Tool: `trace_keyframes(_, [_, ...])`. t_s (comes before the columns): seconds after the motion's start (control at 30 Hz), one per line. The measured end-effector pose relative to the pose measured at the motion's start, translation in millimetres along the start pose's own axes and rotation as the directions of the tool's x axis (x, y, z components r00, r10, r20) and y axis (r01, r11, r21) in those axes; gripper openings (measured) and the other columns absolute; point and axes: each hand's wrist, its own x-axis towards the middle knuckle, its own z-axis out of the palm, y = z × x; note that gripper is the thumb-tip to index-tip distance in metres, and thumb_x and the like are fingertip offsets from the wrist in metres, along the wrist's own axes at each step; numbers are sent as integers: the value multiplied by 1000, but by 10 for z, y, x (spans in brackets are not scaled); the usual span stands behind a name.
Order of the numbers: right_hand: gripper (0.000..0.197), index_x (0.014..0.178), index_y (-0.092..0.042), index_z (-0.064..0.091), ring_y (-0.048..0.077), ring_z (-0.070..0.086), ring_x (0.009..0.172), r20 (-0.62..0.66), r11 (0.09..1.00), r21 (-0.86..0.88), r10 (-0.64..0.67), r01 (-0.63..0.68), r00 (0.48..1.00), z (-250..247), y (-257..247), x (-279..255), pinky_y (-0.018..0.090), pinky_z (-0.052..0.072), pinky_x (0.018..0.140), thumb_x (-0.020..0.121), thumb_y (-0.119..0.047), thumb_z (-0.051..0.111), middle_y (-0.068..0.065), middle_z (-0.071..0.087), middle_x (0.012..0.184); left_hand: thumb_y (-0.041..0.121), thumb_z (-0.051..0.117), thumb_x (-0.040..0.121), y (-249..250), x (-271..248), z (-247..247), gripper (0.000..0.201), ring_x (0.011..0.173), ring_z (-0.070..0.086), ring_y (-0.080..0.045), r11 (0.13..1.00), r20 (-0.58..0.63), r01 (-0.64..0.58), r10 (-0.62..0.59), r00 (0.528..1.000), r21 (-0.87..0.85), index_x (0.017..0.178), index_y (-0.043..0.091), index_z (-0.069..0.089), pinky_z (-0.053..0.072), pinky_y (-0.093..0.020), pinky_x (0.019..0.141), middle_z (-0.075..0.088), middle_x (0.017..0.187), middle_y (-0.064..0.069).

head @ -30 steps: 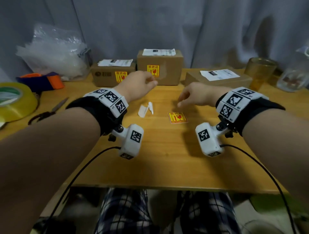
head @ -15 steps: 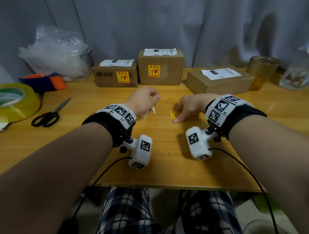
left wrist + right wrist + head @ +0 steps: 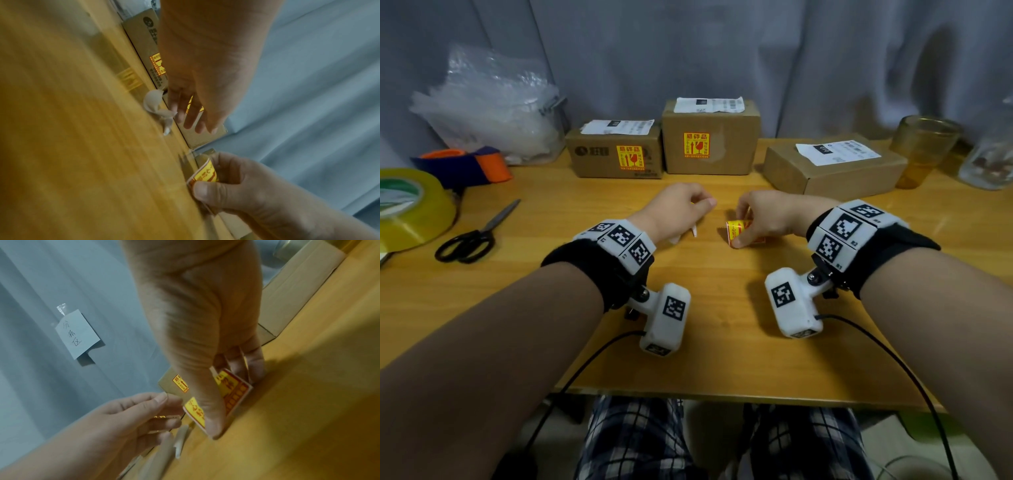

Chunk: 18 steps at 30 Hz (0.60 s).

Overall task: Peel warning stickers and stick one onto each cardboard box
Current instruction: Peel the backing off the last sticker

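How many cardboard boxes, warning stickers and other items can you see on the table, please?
Cardboard boxes: 3
Warning stickers: 3
Scissors: 1
Tape roll: 1
Amber glass: 1
Total: 9
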Motion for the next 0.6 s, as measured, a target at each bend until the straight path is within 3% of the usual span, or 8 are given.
trace_keyframes(0.07, [47,107,-21,48,19,53,92,-60,978,198,-58,69,996,30,17,20,28,47,68,72,-25,80,4,55,109,37,52,93,15,6,-4,28,92,65,-37,996,23,21,-19,1000,-85,101,13,62,52,-43,82,69,99,-16])
trace_keyframes(0.13, [51,111,-22,46,13,55,84,-117,923,358,-106,142,987,67,15,19,23,46,65,73,-18,79,-1,57,100,38,56,91,26,4,-5,34,89,64,-24,986,46,38,-31,998,-164,107,9,63,52,-29,79,68,98,-9])
trace_keyframes(0.2, [50,112,-18,48,9,55,76,-144,882,433,-135,185,980,93,8,31,22,45,64,73,-15,79,-4,59,92,35,63,87,28,7,-8,31,74,57,-8,975,45,42,-33,998,-220,106,11,62,45,-8,59,63,85,2])
trace_keyframes(0.23, [47,110,-15,50,10,55,74,-148,856,476,-149,202,978,105,5,41,22,45,64,73,-13,79,-2,61,90,31,66,85,30,7,-16,27,68,53,-6,968,37,40,-32,999,-247,103,12,63,41,-6,53,60,79,4])
trace_keyframes(0.37, [23,88,-17,54,11,60,73,-213,748,610,-163,262,963,129,10,106,18,49,66,78,-9,73,0,64,81,17,69,82,-19,24,-53,7,68,55,-13,949,-26,8,-17,1000,-316,82,15,63,47,-22,63,59,72,-1])
trace_keyframes(0.4, [19,83,-18,56,11,62,72,-243,707,653,-148,274,959,131,15,121,19,51,68,80,-9,72,1,65,79,16,68,83,-30,22,-62,7,66,56,-11,945,-34,4,-16,999,-326,80,16,62,49,-22,63,61,72,-1])
trace_keyframes(0.5, [13,78,-15,59,8,65,64,-293,594,749,-103,295,951,127,36,153,21,55,66,82,-8,69,2,67,72,12,62,88,-45,24,-80,5,56,60,0,923,-25,-7,-3,1000,-384,83,13,61,49,-12,56,62,71,-3])
trace_keyframes(0.6, [16,77,-14,58,3,64,57,-333,535,778,-95,330,938,133,26,184,17,53,56,83,-3,66,-2,69,61,11,56,91,-48,34,-102,8,56,61,-1,902,-27,-1,-12,1000,-431,94,5,61,51,-13,58,63,73,-5])
